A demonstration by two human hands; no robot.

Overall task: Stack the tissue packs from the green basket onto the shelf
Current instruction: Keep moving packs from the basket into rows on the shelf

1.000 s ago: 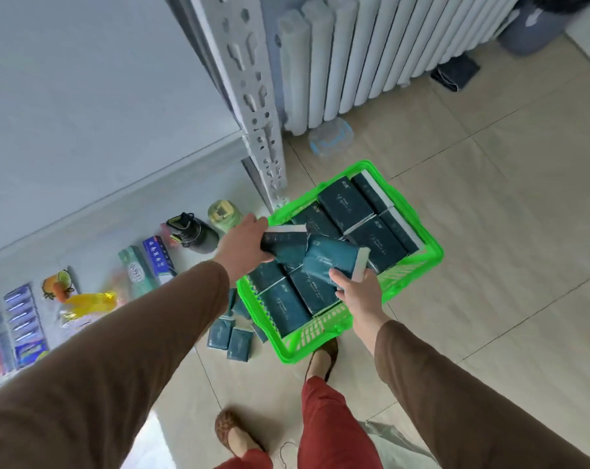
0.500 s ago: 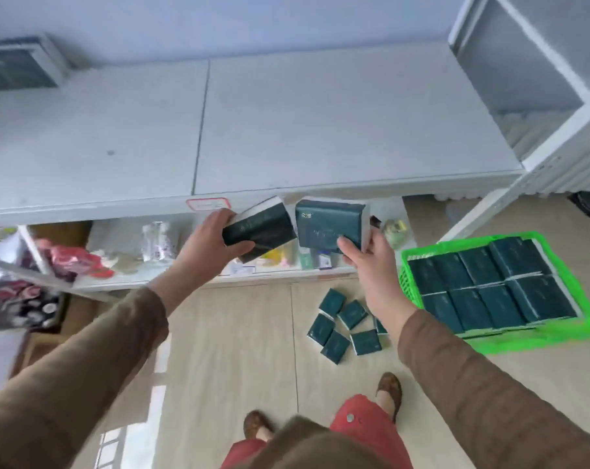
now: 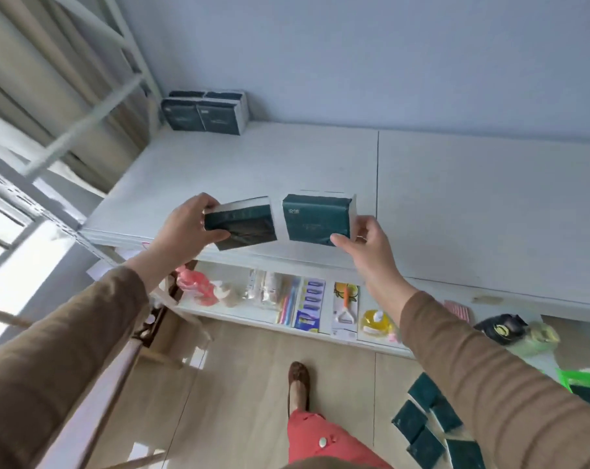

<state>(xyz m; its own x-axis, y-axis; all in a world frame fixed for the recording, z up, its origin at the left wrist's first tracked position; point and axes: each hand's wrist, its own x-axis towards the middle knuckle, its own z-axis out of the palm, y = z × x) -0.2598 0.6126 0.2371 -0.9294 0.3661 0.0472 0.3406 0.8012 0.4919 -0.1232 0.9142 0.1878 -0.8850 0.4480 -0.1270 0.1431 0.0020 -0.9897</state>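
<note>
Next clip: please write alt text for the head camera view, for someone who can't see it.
A person's left hand and right hand each hold a dark green tissue pack, the left pack and the right pack, above a white shelf. More packs are stacked at the shelf's far left corner; others lie on the floor.
</note>
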